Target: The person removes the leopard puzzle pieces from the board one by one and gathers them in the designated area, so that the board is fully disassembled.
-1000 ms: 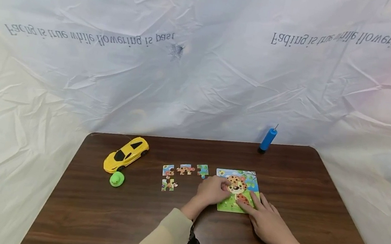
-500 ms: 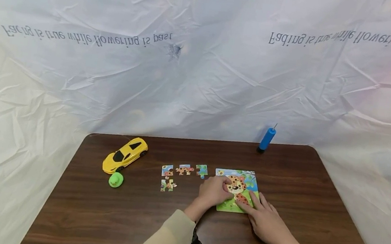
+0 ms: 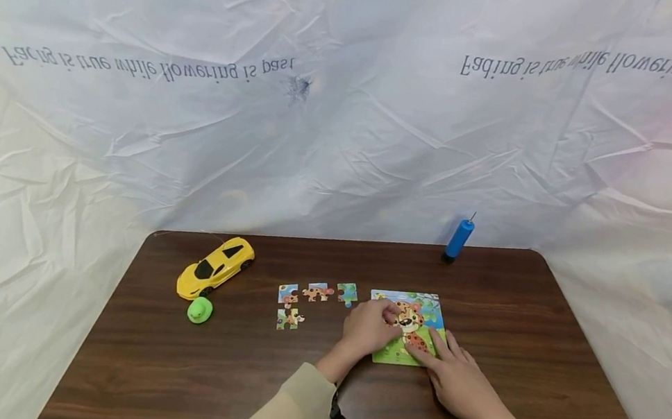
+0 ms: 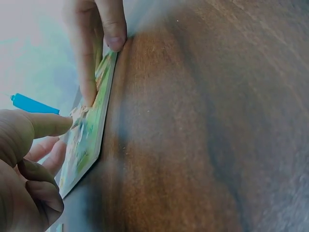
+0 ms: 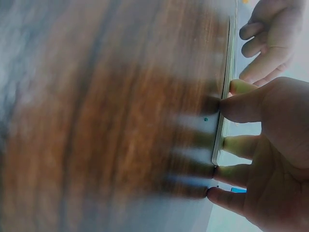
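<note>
A jigsaw puzzle board (image 3: pixel 434 302) with a spotted leopard on green grass and blue sky lies flat on the table. Over its left part, my left hand (image 3: pixel 367 326) has its thumb and index fingertips apart at the leopard's face. In the left wrist view, the left thumb (image 4: pixel 55 124) is extended to the board's surface, while the lower fingers curl in toward the palm; no loose piece shows between them. My right hand (image 3: pixel 462 386) lies on the board's right side with fingers spread and fairly straight. The right wrist view shows its fingertips along the board's edge (image 5: pixel 218 140).
Several loose puzzle pieces (image 3: pixel 318 292) lie left of the board. Further left are a yellow toy car (image 3: pixel 218 267) and a small green hat-shaped toy (image 3: pixel 200 310). A blue hand pump (image 3: pixel 460 239) stands near the back edge of the brown table (image 3: pixel 215 369).
My left hand and sleeve have shifted slightly right, and its thumb and index now show farther apart over the leopard's face. My right hand stays in place. The loose pieces have not moved.
</note>
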A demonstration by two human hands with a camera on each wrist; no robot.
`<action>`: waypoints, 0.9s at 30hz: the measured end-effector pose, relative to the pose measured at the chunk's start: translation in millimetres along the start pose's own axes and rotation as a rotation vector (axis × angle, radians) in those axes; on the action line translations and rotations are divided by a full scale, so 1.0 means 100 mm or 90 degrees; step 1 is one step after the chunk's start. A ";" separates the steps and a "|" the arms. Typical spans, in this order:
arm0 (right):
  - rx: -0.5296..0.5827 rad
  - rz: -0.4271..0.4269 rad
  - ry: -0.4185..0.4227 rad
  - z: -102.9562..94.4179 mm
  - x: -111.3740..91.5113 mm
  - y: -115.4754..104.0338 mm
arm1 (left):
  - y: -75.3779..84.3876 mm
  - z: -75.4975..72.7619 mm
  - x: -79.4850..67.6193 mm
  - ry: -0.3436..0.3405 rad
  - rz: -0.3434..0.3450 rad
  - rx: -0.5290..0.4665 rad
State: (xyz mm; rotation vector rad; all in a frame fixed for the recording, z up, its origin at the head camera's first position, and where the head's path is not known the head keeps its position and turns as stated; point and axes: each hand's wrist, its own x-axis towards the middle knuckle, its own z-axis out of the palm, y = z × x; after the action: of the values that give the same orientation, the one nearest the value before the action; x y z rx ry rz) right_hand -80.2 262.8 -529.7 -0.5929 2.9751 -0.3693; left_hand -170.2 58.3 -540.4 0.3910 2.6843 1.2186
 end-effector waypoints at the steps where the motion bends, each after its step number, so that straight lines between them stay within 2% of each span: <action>1: 0.000 0.000 0.001 0.00 0.00 0.00 | 0.00 -0.01 0.00 0.000 0.003 -0.003; 10: -0.003 -0.005 0.007 -0.01 0.01 -0.02 | -0.02 0.00 -0.03 -0.021 0.000 -0.034; 18: 0.022 0.002 0.005 0.01 -0.01 0.00 | -0.03 -0.03 -0.03 -0.005 -0.015 -0.083; 22: 0.026 0.006 0.001 0.01 -0.02 0.01 | -0.05 -0.12 -0.06 -0.012 -0.030 -0.124; 27: 0.031 0.017 -0.011 0.01 -0.02 0.01 | -0.08 -0.31 -0.14 -0.014 -0.026 -0.147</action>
State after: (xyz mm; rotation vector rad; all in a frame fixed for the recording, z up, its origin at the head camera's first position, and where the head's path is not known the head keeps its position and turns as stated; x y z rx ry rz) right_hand -78.9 264.0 -530.6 -0.5485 2.9452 -0.4310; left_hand -166.0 26.7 -525.9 0.3130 2.4824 1.4811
